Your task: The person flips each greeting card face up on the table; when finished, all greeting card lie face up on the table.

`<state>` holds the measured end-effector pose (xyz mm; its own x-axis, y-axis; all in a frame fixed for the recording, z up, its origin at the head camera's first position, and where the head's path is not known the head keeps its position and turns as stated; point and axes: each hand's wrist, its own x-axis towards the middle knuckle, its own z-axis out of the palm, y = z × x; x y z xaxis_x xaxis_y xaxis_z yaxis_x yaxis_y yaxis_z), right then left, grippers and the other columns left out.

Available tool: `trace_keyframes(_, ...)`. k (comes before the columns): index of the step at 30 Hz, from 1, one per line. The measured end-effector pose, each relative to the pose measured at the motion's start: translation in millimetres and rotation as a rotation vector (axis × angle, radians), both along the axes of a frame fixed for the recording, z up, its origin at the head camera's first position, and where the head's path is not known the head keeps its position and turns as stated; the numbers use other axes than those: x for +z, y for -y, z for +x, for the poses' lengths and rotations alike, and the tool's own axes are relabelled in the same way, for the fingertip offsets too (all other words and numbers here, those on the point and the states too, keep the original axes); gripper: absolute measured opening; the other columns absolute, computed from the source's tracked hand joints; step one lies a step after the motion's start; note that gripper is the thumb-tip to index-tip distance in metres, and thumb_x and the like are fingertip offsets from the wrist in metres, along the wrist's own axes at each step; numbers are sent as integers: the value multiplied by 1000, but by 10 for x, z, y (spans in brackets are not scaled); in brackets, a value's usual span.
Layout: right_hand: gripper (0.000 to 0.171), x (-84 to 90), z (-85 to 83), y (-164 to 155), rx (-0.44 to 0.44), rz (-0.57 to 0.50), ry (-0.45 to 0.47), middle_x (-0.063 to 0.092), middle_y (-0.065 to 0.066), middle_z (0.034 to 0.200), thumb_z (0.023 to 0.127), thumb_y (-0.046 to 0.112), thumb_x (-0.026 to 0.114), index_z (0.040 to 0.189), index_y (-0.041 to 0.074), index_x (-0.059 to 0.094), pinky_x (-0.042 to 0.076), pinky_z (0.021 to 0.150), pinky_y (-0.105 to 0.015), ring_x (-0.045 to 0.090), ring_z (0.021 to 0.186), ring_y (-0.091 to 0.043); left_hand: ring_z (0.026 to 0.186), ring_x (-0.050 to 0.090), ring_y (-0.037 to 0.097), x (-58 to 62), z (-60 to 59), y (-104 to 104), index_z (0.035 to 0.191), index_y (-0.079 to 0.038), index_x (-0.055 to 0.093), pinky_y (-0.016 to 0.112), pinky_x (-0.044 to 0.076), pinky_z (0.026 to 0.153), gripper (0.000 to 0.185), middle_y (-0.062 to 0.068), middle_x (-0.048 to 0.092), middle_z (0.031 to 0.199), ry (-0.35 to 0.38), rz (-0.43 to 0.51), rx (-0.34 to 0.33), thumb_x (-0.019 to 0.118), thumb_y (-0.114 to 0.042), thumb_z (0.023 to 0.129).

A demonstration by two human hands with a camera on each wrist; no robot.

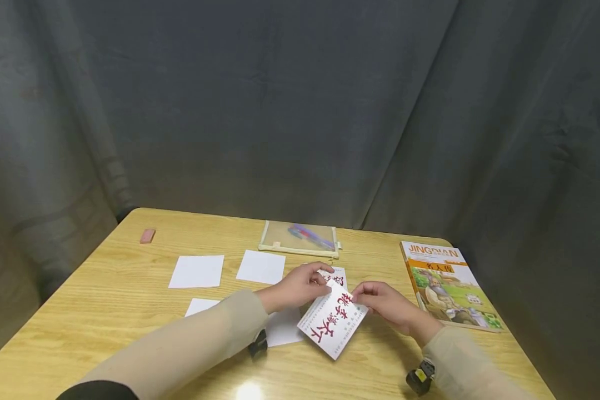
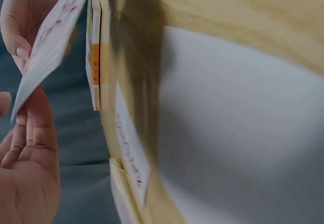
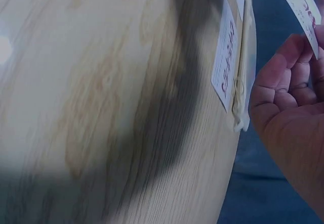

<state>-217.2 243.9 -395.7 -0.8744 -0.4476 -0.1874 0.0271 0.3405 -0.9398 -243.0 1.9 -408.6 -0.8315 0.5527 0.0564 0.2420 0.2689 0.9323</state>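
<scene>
A white card point(image 1: 332, 322) printed with large red characters is tilted above the table between both hands. My right hand point(image 1: 387, 305) pinches its right edge, thumb on the printed face. At the card's upper corner is my left hand point(image 1: 297, 286), with fingers behind the card and thumb in front, as the left wrist view shows by the card point(image 2: 53, 32). A second red-lettered card point(image 3: 226, 57) lies flat on the table beyond, partly hidden in the head view. Below the left forearm, a white sheet point(image 1: 282, 328) is partly covered.
Blank white sheets point(image 1: 196, 271) lie left of the hands, one point(image 1: 261, 266) near the mesh zip pouch point(image 1: 275, 236) with pens inside. A pink eraser point(image 1: 147, 236) sits at the back left. Books point(image 1: 455, 294) are stacked on the right. Grey curtain point(image 1: 260, 111) hangs behind the table.
</scene>
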Motion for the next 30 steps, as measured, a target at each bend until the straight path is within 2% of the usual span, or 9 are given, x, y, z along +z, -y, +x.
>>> trace_keyframes(3,20,5,12,66,15,13,-18,58,-3,92,95,12,55,101,-6,60,43,72,-33,51,79,-14,58,44,7,23,-23,-30,118,-8,66,20,38,52,27,-5,59,81,-109,-89,-20,63,-7,91)
trace_keyframes(6,27,-7,3,93,-26,-57,30,61,-4,95,96,14,55,111,-9,56,48,75,-31,57,82,-14,62,46,8,43,-45,-14,107,-10,70,21,42,56,17,-4,57,78,-139,-97,24,63,-8,92)
trace_keyframes(8,33,-32,-5,86,-65,-125,74,63,-4,97,97,15,56,118,-10,51,51,76,-29,60,84,-14,64,50,13,57,-68,11,105,-9,68,25,45,57,14,-1,57,78,-116,-42,104,62,-8,93)
trace_keyframes(12,34,-110,-2,49,-111,-233,145,66,-5,99,96,13,58,122,-7,49,54,78,-28,64,89,-15,69,57,20,75,-137,53,103,-2,61,40,55,67,11,4,58,83,-26,156,302,60,-4,93)
trace_keyframes(17,13,-192,31,70,-147,-310,142,67,-6,99,96,9,58,105,1,57,53,85,-31,65,94,-16,71,57,16,75,-172,62,104,3,55,46,55,77,14,8,56,87,73,317,413,58,-2,92)
trace_keyframes(22,6,-196,20,137,-364,-362,129,66,-4,89,97,9,56,96,4,58,55,78,-27,65,84,-14,71,59,22,11,-138,44,100,5,54,46,56,76,13,8,57,83,90,327,400,60,2,89)
trace_keyframes(25,9,-179,-8,99,-454,-319,119,64,-3,87,98,10,56,100,1,57,55,73,-24,63,78,-11,82,62,28,-6,-82,73,101,4,53,42,55,75,16,11,57,92,41,220,356,62,-1,89)
trace_keyframes(27,14,-171,-22,26,-427,-252,114,63,-2,87,98,12,56,104,0,57,54,71,-23,62,76,-10,94,59,31,-3,-43,102,107,3,52,40,53,79,21,14,54,104,-15,104,315,62,-5,90)
trace_keyframes(30,17,-166,-42,-101,-308,-139,121,60,-2,86,97,13,57,105,-3,58,53,68,-22,58,75,-10,106,52,29,6,17,128,115,0,51,38,48,84,29,14,48,116,-160,-94,229,61,-13,90)
